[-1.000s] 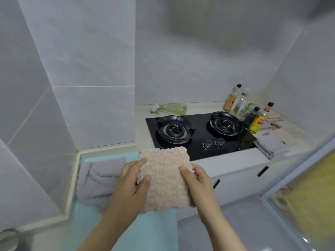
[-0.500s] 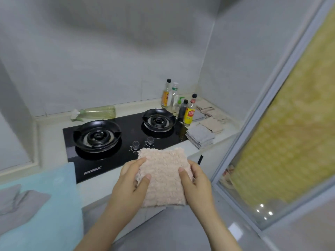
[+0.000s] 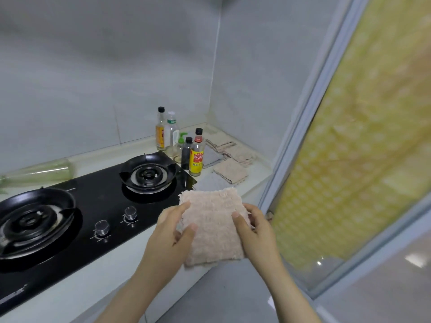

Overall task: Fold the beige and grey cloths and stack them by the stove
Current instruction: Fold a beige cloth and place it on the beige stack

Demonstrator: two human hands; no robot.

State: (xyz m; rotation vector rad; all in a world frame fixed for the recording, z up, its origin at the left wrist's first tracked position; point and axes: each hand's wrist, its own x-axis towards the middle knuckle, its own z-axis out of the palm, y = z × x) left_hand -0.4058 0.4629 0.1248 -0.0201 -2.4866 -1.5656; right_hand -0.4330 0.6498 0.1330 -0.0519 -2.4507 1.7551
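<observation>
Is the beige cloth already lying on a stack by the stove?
No, the left hand and right hand hold the beige cloth up, short of the folded cloths on the counter.

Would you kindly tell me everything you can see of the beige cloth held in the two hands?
The beige cloth is pinkish-beige and fluffy like a towel. It is folded into a rough rectangle, and layered edges show along its bottom. It is held in the air with its flat face toward the camera, in front of the counter to the right of the stove. The left hand grips its left edge and the right hand its right edge, with both thumbs on the front.
</observation>
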